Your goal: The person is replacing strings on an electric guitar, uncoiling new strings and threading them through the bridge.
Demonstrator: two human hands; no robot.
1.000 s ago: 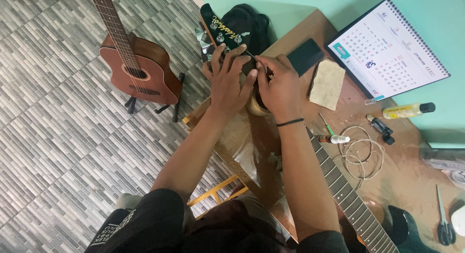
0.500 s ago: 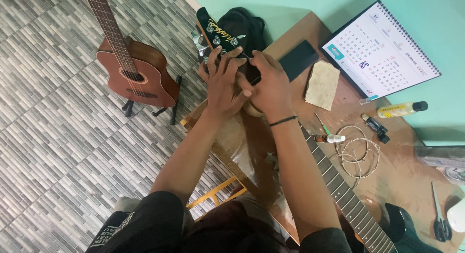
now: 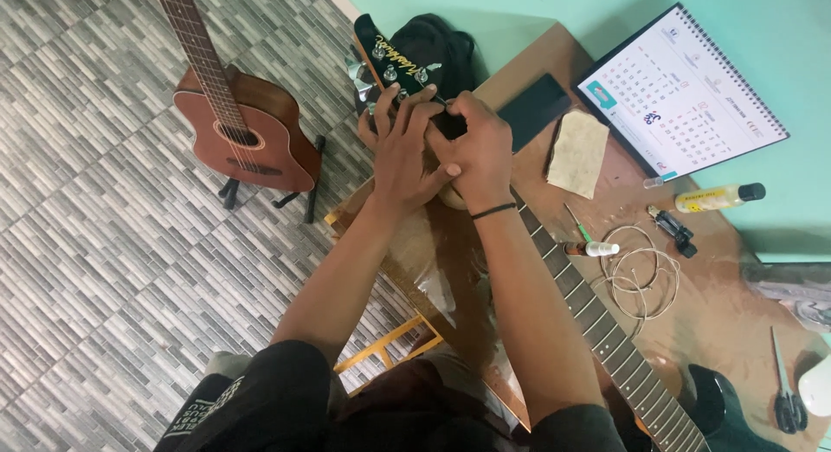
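While both my hands crowd the top of the neck, this is how it feels:
Guitar [image 3: 597, 331]: lies along the wooden table [image 3: 727, 322], headstock [image 3: 394, 67] past the edge.
Left hand [image 3: 402, 149]: fingers curled around the neck just below the tuning pegs.
Right hand [image 3: 476, 153]: pressed closed over the same spot; I cannot tell what is under it.
Handling: long, stiff, heavy; pegs and strings delicate, so I hold the neck.

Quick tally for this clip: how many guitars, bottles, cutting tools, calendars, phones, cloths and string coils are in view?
Guitars: 2, the electric guitar on the table and the acoustic guitar on the floor
Bottles: 2, the yellow bottle and the small bottle
Scissors: 1
Calendar: 1
Phone: 1
Cloth: 1
String coil: 1
Total: 9
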